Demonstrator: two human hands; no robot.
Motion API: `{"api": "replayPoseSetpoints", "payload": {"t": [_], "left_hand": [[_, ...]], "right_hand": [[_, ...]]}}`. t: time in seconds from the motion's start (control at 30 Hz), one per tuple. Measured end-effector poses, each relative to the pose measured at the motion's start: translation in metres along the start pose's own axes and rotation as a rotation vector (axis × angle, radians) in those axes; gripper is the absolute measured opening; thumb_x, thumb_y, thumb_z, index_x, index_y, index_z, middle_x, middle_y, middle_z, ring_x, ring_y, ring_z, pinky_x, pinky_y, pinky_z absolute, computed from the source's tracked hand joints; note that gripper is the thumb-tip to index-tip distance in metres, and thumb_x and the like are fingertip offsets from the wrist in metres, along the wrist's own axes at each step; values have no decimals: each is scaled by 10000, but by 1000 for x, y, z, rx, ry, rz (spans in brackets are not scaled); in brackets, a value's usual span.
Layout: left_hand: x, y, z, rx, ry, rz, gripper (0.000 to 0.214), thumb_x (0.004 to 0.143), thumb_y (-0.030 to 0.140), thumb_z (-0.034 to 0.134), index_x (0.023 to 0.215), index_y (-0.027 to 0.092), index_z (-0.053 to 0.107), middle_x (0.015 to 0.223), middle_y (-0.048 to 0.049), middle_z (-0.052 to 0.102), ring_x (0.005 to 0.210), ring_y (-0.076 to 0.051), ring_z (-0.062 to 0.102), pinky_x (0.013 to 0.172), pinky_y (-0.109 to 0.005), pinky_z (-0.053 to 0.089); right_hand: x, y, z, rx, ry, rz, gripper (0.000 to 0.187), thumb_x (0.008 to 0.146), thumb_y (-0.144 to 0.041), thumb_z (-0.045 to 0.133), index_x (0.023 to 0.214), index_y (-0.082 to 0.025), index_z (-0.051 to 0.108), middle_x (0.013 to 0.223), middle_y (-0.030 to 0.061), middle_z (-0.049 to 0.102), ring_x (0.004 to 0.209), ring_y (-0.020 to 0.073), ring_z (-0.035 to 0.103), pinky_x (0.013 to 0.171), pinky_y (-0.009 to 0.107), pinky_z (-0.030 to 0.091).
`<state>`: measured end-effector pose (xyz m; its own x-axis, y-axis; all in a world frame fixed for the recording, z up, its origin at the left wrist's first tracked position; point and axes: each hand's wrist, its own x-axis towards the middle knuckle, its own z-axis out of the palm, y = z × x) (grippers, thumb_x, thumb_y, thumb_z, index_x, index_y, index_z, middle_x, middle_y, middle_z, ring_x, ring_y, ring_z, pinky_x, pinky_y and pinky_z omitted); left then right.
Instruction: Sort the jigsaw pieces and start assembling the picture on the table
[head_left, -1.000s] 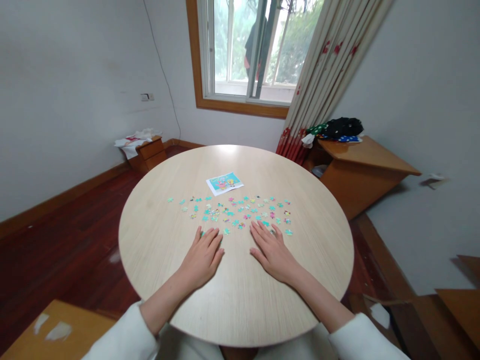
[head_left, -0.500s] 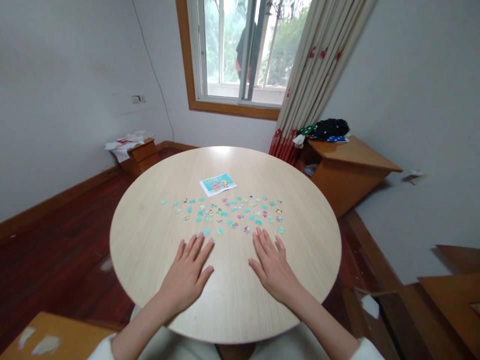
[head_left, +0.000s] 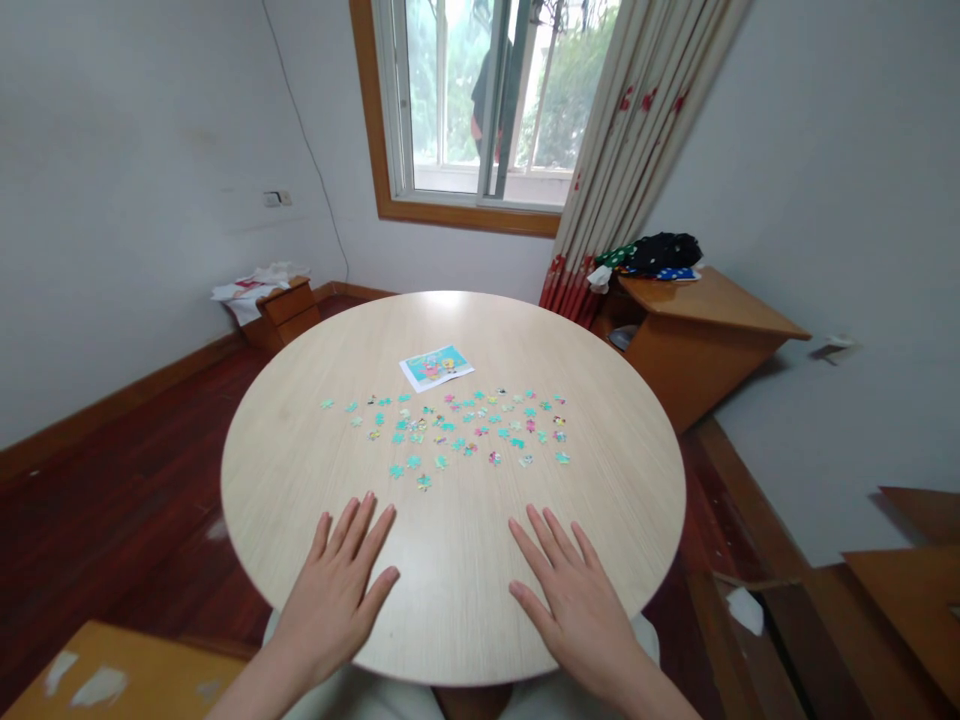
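Note:
Several small jigsaw pieces (head_left: 457,428), mostly teal with some pink and yellow, lie scattered across the middle of a round pale-wood table (head_left: 300,470). Beyond them lies a small printed picture card (head_left: 436,367). My left hand (head_left: 337,590) rests flat near the table's front edge with fingers spread and holds nothing. My right hand (head_left: 581,600) lies flat beside it, fingers stretched out, also holding nothing. Both hands are apart from the pieces, a short way in front of them.
A wooden desk (head_left: 697,330) with dark clothes on it stands at the right by a curtain (head_left: 637,140). A small wooden cabinet (head_left: 281,305) with papers sits at the far left wall. Dark red floor surrounds the table; a board (head_left: 112,675) lies bottom left.
Both hands have slid back from the puzzle pieces toward the table's front edge, staying flat and open. The camera view shifted slightly.

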<state>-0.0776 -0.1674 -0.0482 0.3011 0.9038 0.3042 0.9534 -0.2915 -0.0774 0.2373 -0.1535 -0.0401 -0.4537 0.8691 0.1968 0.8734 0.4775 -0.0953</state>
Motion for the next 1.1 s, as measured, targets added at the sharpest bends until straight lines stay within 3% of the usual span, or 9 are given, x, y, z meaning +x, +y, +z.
{"api": "replayPoseSetpoints", "payload": {"t": [0.33,0.57,0.7,0.87,1.1], "left_hand": [[-21,-32,4,48,-17,-87,633,905,502,279,1424,151,369,1456,-124,395,1344,-270,373,1090,-488,288],[-27,-67,11,41,-58,-196,653,885,486,264,1385,95,416,1432,-170,420,1327,-281,398,1079,-473,301],[-18,-83,10,28,-109,-302,671,872,476,264,1371,59,427,1431,-182,419,1336,-294,382,1085,-490,287],[4,-101,7,9,-178,-443,737,854,483,217,1380,-4,390,1447,-214,376,1363,-307,329,1096,-521,252],[37,-110,6,-20,-226,-627,766,866,473,171,1401,-54,322,1485,-233,280,1387,-332,263,1112,-543,187]], "right_hand": [[-24,53,9,-65,80,149,658,918,-519,287,1487,-202,195,1463,95,378,1334,275,388,1082,513,309],[-24,93,12,-93,62,282,694,901,-553,211,1466,-157,280,1453,108,399,1338,279,379,1100,517,288],[-15,114,10,-97,15,364,732,891,-555,185,1434,-87,336,1462,132,374,1364,280,333,1112,514,269],[-1,136,5,-96,-22,440,720,885,-529,213,1429,-74,336,1471,137,358,1377,283,306,1118,523,247],[27,150,-5,-118,-107,543,721,892,-486,190,1436,-25,292,1499,148,294,1402,274,244,1133,525,199]]}}
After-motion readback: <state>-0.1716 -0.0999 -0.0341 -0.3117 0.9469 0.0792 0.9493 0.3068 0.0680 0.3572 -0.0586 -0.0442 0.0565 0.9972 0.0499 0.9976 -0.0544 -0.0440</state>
